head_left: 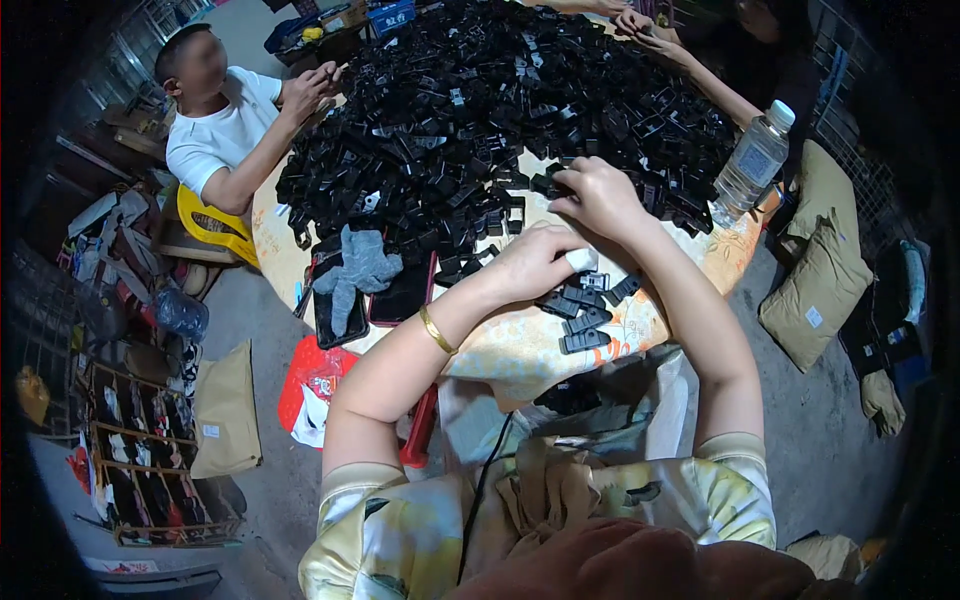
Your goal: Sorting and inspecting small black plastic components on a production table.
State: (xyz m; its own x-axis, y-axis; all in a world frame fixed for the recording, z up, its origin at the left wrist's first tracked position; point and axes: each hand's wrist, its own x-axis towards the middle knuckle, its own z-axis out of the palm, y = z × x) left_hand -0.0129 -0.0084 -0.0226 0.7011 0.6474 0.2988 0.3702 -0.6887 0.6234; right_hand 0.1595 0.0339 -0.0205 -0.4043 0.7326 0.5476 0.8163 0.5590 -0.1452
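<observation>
A big pile [470, 120] of black parts is covering most of the patterned table [490, 350]. The right hand [600, 200] is reaching to the pile's near edge, its fingers curling down beside a black part there; whether it is gripping that part, I cannot tell. The left hand [535, 262] is resting just nearer than the pile, its fingers bending together with something white [582, 260] showing at the tips; whether it is holding a part, I cannot tell either. Nearer than the pile, just beside that hand, several loose parts [585, 322] are lying in a cluster, some overlapping. A gold bracelet [437, 330] is circling the left wrist. By the pile's near left edge, a grey cloth [360, 268] is lying across a black phone [326, 325], and a red-edged phone [398, 307] is lying beside it. A clear bottle [752, 165] is standing at the pile's right edge. Left of the pile, a co-worker in a white shirt [225, 125] is raising both hands close together; past its far right, another person's hands [650, 32] are meeting.
</observation>
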